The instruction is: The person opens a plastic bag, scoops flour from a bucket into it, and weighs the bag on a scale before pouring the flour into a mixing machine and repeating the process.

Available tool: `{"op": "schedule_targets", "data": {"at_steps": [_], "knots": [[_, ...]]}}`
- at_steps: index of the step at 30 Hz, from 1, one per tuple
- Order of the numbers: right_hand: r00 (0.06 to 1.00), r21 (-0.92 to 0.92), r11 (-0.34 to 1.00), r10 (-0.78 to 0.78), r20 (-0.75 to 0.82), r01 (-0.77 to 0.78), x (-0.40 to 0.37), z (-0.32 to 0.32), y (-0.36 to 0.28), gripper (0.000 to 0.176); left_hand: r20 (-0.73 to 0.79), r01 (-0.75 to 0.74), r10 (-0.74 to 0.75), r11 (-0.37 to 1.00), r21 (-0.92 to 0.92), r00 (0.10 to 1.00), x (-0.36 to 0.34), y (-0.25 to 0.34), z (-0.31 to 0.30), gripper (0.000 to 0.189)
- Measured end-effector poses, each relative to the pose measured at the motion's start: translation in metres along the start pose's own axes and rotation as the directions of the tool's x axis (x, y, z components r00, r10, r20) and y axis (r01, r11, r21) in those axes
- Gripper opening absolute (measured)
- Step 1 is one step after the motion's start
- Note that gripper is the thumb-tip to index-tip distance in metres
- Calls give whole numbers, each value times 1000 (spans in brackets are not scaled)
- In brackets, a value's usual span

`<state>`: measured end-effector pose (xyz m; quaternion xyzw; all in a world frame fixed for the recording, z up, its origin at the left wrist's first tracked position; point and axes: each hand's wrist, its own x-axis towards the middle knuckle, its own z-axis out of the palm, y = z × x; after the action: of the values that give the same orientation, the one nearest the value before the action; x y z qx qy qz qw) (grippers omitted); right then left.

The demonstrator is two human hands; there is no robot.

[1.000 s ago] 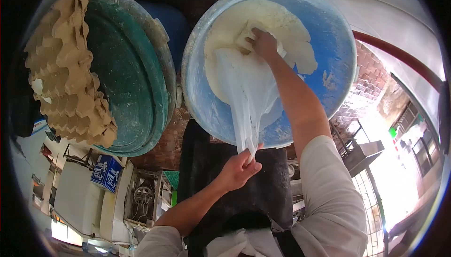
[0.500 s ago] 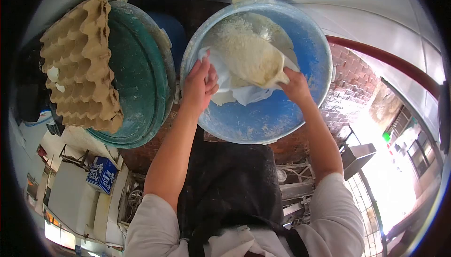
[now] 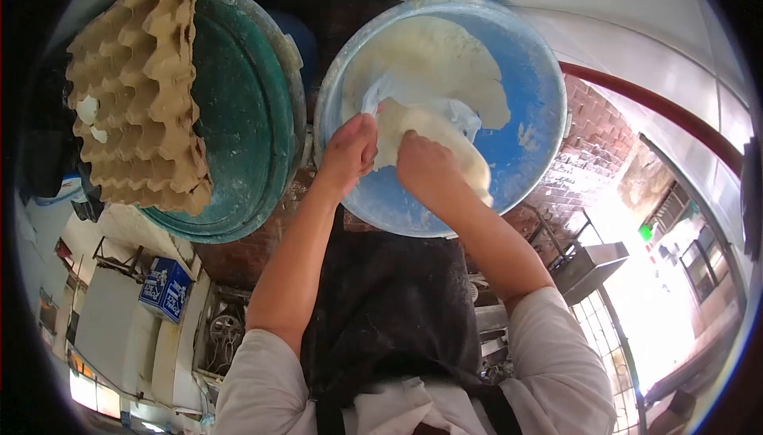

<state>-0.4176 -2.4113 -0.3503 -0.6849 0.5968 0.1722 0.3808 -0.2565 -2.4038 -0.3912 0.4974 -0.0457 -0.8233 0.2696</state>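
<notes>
A wide blue tub (image 3: 532, 168) stands in front of me with pale flour (image 3: 433, 53) spread over its far side. My left hand (image 3: 350, 153) is closed on the gathered edge of a thin white plastic bag (image 3: 383, 91), over the tub's near left part. Beside it, my right hand (image 3: 427, 163) is closed on a cream-coloured scoop (image 3: 457, 145) that lies tilted across the bag's opening. The scoop's far end overlaps the bag, and my fingers hide part of its near edge.
Left of the tub is a second container with a green lid (image 3: 246, 125). A cardboard egg tray (image 3: 143, 109) with bits of eggshell leans on it. A dark red pipe (image 3: 660, 109) runs along the right wall. A blue box (image 3: 164, 288) sits lower left.
My right hand has swung left and inward with the scoop, from the tub's right side to beside my left hand. The scoop has turned, and flour no longer heaps in view on it.
</notes>
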Motion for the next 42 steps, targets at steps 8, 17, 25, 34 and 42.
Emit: {"op": "schedule_targets", "data": {"at_steps": [8,17,25,34,42], "knots": [[940,-182,924,319,-124,-337,31,-86,64,23,110,-170,139,923,346,984,-51,-59,21,55],[938,-159,925,329,-112,-344,204,92,149,25,194,57,-161,889,454,968,-113,-79,29,68],[902,187,957,274,-333,-221,213,126,174,45,118,66,-80,991,119,990,-100,-91,26,66],[896,540,838,174,-408,83,88,48,174,28,7,-62,64,976,-209,998,-29,-13,7,74],[956,189,965,-129,-265,183,-27,-53,138,28,72,-48,65,975,-216,995,28,41,20,33]]}}
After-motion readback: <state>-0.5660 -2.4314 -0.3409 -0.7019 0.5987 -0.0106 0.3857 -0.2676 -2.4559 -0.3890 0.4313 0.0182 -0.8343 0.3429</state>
